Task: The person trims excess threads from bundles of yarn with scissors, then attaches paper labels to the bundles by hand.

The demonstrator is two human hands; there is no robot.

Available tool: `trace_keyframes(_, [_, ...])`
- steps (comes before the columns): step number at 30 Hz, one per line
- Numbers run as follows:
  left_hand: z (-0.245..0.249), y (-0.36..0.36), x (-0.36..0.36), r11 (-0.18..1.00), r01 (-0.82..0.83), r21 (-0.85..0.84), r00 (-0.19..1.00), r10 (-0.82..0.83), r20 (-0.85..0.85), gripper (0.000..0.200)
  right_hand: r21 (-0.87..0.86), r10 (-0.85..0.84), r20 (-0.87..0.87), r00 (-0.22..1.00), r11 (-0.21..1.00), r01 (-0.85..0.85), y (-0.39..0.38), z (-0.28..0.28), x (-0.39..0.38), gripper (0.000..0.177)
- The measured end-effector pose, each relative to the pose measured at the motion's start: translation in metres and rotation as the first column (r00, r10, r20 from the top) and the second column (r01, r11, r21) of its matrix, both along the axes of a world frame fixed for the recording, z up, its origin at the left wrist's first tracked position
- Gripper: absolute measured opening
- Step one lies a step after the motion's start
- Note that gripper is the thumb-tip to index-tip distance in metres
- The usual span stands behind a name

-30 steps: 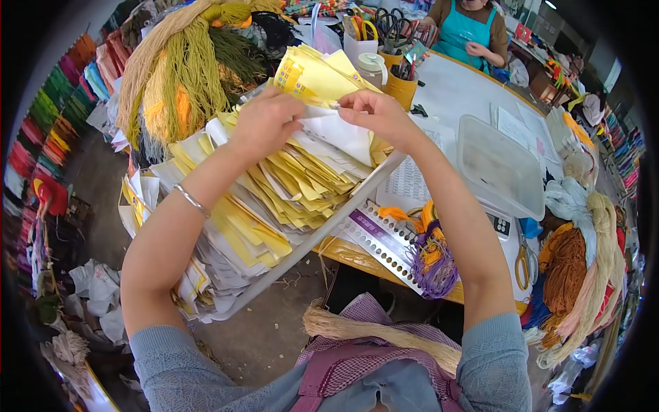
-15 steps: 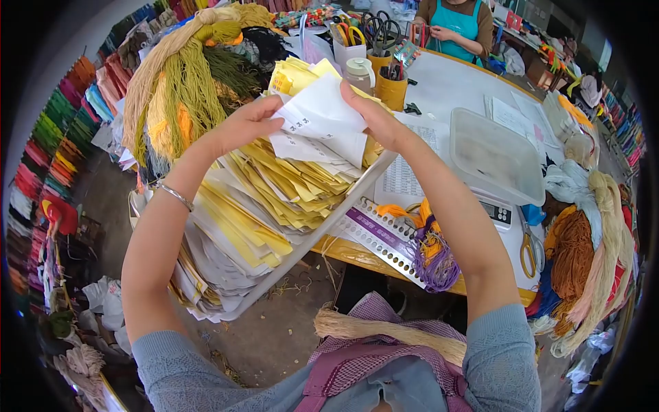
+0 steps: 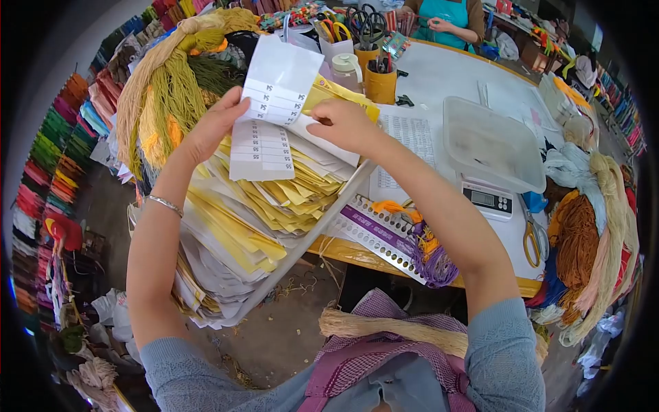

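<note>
My left hand (image 3: 217,125) pinches the left edge of a white label sheet (image 3: 283,74) printed with rows of numbers, raised above a box of papers. A second numbered strip (image 3: 261,152) hangs just below it. To the right, my right hand (image 3: 345,125) has its fingers curled, close to the sheet's right side and over white papers; whatever its fingertips grip is hidden. Beneath both hands, yellow and white sheets (image 3: 240,223) fill a long white box (image 3: 302,255) tightly.
Thread hanks (image 3: 168,89) lie behind the box at left. A clear plastic tub (image 3: 491,144) rests on a digital scale (image 3: 486,200). Nearby are a punched thread card (image 3: 381,237), scissors (image 3: 532,237) and cups of tools (image 3: 379,82). Another person (image 3: 449,20) is across the table.
The folded white sheets have been opened out and lifted to the left, showing their numbers. My left hand moved left and slightly down; my right hand came off the sheet and curled.
</note>
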State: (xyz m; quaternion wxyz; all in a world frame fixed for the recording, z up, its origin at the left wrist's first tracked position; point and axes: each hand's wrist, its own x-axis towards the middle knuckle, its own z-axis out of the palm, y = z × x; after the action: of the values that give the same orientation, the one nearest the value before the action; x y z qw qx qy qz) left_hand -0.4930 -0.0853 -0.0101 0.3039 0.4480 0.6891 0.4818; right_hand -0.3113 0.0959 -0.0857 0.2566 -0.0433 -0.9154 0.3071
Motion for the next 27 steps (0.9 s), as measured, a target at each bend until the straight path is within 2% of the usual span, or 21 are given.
trace_keyframes(1, [0.006, -0.001, 0.002, 1.0, 0.015, -0.021, 0.997, -0.016, -0.081, 0.025, 0.096, -0.064, -0.013, 0.998, 0.993, 0.065, -0.002, -0.002, -0.004, 0.025])
trace_keyframes(2, [0.016, -0.003, 0.007, 0.999, 0.002, -0.045, 0.988, -0.008, -0.153, 0.023, 0.09, -0.066, -0.016, 0.998, 0.994, 0.067, -0.006, -0.005, -0.008, 0.025])
trace_keyframes(4, [0.024, -0.005, 0.007, 0.996, -0.061, -0.071, 0.986, 0.05, -0.158, 0.022, 0.21, -0.081, -0.217, 0.973, 0.969, 0.128, -0.015, -0.013, -0.016, 0.019])
trace_keyframes(5, [0.027, -0.005, 0.007, 0.988, -0.129, -0.089, 0.98, 0.113, -0.162, 0.021, 0.205, -0.083, -0.221, 0.972, 0.97, 0.129, -0.018, -0.016, -0.018, 0.019])
trace_keyframes(6, [0.029, -0.007, 0.008, 0.987, -0.131, -0.09, 0.979, 0.115, -0.166, 0.021, 0.216, -0.087, -0.194, 0.977, 0.968, 0.129, -0.022, -0.019, -0.021, 0.018])
trace_keyframes(8, [0.031, -0.013, 0.01, 0.978, -0.141, -0.152, 0.943, 0.086, -0.321, 0.021, 0.223, -0.087, -0.166, 0.982, 0.967, 0.123, -0.026, -0.019, -0.022, 0.018])
trace_keyframes(9, [0.03, -0.015, 0.01, 0.977, -0.145, -0.157, 0.943, 0.088, -0.321, 0.021, 0.229, -0.088, -0.173, 0.981, 0.965, 0.127, -0.026, -0.019, -0.021, 0.018])
trace_keyframes(11, [0.024, -0.015, 0.004, 0.993, -0.069, -0.094, 0.945, 0.035, -0.324, 0.022, 0.225, -0.093, -0.173, 0.981, 0.965, 0.131, -0.031, -0.019, -0.017, 0.02])
trace_keyframes(13, [0.013, -0.012, -0.011, 0.998, -0.034, 0.059, 0.884, 0.058, -0.463, 0.023, 0.175, -0.05, -0.243, 0.969, 0.98, 0.095, -0.036, -0.021, -0.011, 0.025])
trace_keyframes(14, [0.019, -0.015, 0.001, 0.988, -0.002, 0.157, 0.831, 0.089, -0.549, 0.026, 0.161, -0.073, -0.218, 0.973, 0.981, 0.11, -0.039, -0.017, -0.004, 0.025])
trace_keyframes(16, [0.029, -0.017, 0.016, 0.948, -0.18, 0.264, 0.744, 0.306, -0.594, 0.029, 0.189, -0.035, -0.142, 0.989, 0.98, 0.062, -0.048, -0.013, 0.003, 0.027])
trace_keyframes(17, [0.03, -0.012, -0.023, 0.944, -0.105, 0.312, 0.635, 0.305, -0.709, 0.032, 0.23, -0.039, -0.149, 0.988, 0.971, 0.073, -0.053, -0.02, 0.002, 0.025])
trace_keyframes(18, [0.045, -0.019, -0.002, 0.931, -0.159, 0.328, 0.532, 0.361, -0.766, 0.039, 0.273, -0.041, -0.161, 0.986, 0.958, 0.084, -0.056, -0.025, -0.002, 0.023])
trace_keyframes(20, [0.073, -0.027, 0.001, 0.918, -0.174, 0.357, 0.238, 0.39, -0.889, 0.051, 0.292, -0.098, -0.003, 0.995, 0.952, 0.095, -0.069, -0.023, -0.004, 0.017])
trace_keyframes(21, [0.072, -0.03, -0.041, 0.868, -0.263, 0.421, 0.31, 0.489, -0.815, 0.058, 0.281, -0.125, -0.042, 0.991, 0.951, 0.132, -0.077, -0.025, -0.005, 0.015])
trace_keyframes(22, [0.074, -0.031, -0.032, 0.872, -0.258, 0.415, 0.324, 0.483, -0.813, 0.058, 0.269, -0.149, -0.08, 0.986, 0.949, 0.165, -0.081, -0.028, -0.004, 0.014])
trace_keyframes(23, [0.085, -0.042, -0.011, 0.798, -0.271, 0.538, 0.228, 0.596, -0.77, 0.057, 0.228, -0.117, -0.143, 0.983, 0.962, 0.147, -0.084, -0.028, 0.0, 0.014])
trace_keyframes(24, [0.099, -0.055, 0.013, 0.706, -0.273, 0.653, 0.126, 0.699, -0.704, 0.056, 0.227, -0.118, -0.133, 0.984, 0.963, 0.146, -0.087, -0.027, 0.006, 0.014])
trace_keyframes(25, [0.117, -0.067, 0.039, 0.761, -0.327, 0.561, 0.381, 0.649, -0.658, 0.052, 0.198, -0.102, -0.145, 0.984, 0.972, 0.13, -0.091, -0.025, 0.013, 0.012])
trace_keyframes(26, [0.12, -0.073, 0.083, 0.76, -0.349, 0.548, 0.376, 0.649, -0.661, 0.051, 0.168, -0.084, -0.158, 0.984, 0.98, 0.111, -0.098, -0.023, 0.021, 0.011])
trace_keyframes(27, [0.123, -0.079, 0.127, 0.759, -0.372, 0.535, 0.371, 0.649, -0.664, 0.051, 0.258, -0.082, -0.211, 0.974, 0.957, 0.136, -0.105, -0.022, 0.034, 0.011])
